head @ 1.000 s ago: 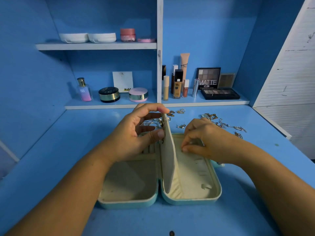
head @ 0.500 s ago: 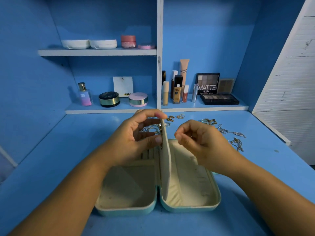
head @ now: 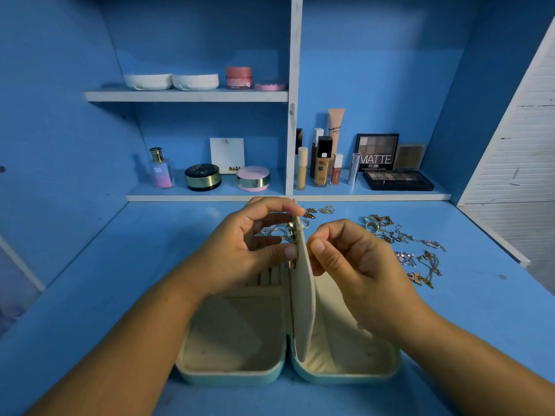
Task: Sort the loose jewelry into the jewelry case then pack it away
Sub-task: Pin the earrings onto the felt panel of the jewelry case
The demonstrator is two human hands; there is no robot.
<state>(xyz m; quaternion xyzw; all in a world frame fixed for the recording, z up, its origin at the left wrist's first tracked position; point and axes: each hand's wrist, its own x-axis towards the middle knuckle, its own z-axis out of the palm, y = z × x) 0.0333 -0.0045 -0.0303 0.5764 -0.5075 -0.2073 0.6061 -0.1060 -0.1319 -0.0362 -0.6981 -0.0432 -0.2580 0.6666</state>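
A pale blue jewelry case (head: 231,374) lies open on the blue desk, cream inside. Its cream middle panel (head: 304,301) stands upright between the two halves. My left hand (head: 240,250) pinches the panel's top and left face, with thumb and forefinger on it. My right hand (head: 351,265) presses its fingertips against the panel's right face, pinched together; whether it holds a small piece I cannot tell. Loose gold and silver chains (head: 417,253) lie to the right of the case. More rings and earrings (head: 318,211) lie behind the panel.
A low shelf behind the desk carries a perfume bottle (head: 161,171), compacts (head: 203,177), foundation tubes (head: 323,163) and eyeshadow palettes (head: 398,179). An upper shelf (head: 186,95) holds white dishes and a pink jar. A white slatted panel (head: 516,163) stands at the right.
My right hand has lifted out of the case's right half and come up to the upright panel's upper part. My left hand has kept its hold on the panel.
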